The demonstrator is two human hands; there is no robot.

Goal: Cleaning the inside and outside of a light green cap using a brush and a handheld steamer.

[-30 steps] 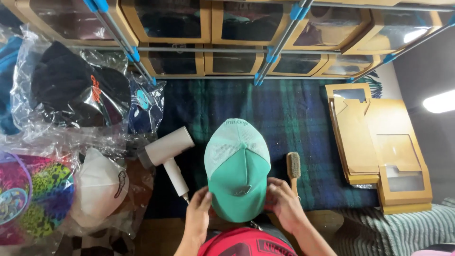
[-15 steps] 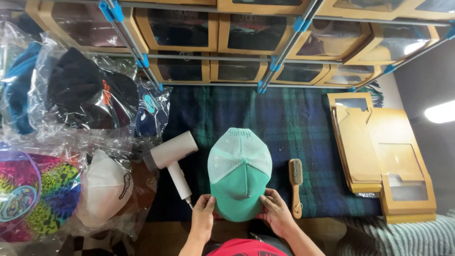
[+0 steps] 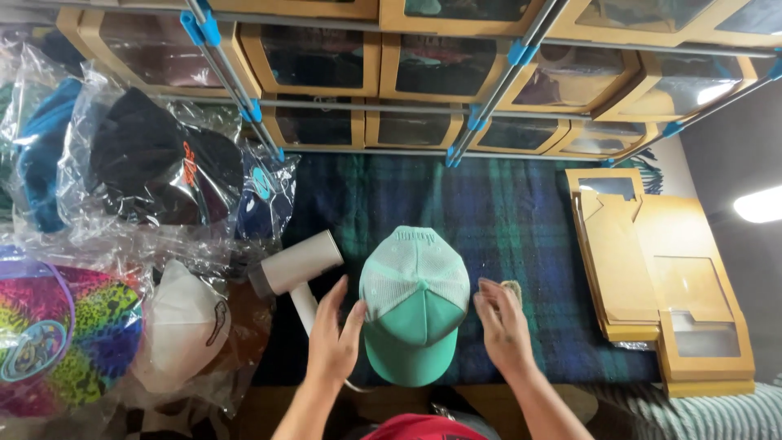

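A green cap point(image 3: 415, 314) with a white mesh back lies brim toward me on a dark plaid blanket point(image 3: 505, 212). My left hand point(image 3: 332, 336) is open with fingers spread, its thumb against the cap's left side. It partly covers the handle of a white hair dryer point(image 3: 295, 265). To the right of the cap, my right hand point(image 3: 503, 326) curls over a small wooden brush point(image 3: 512, 286). Only the brush's far tip shows beyond the fingers.
Several caps in clear plastic bags point(image 3: 163, 171) are piled at the left, among them a white cap point(image 3: 183, 322) and a multicoloured one point(image 3: 57, 334). Flat folded cardboard window boxes point(image 3: 652, 269) lie at the right. Cardboard boxes point(image 3: 318, 57) fill a metal rack behind.
Both hands left the cap's brim. My left hand went up along the cap's left side by the dryer, and my right hand moved right onto the brush.
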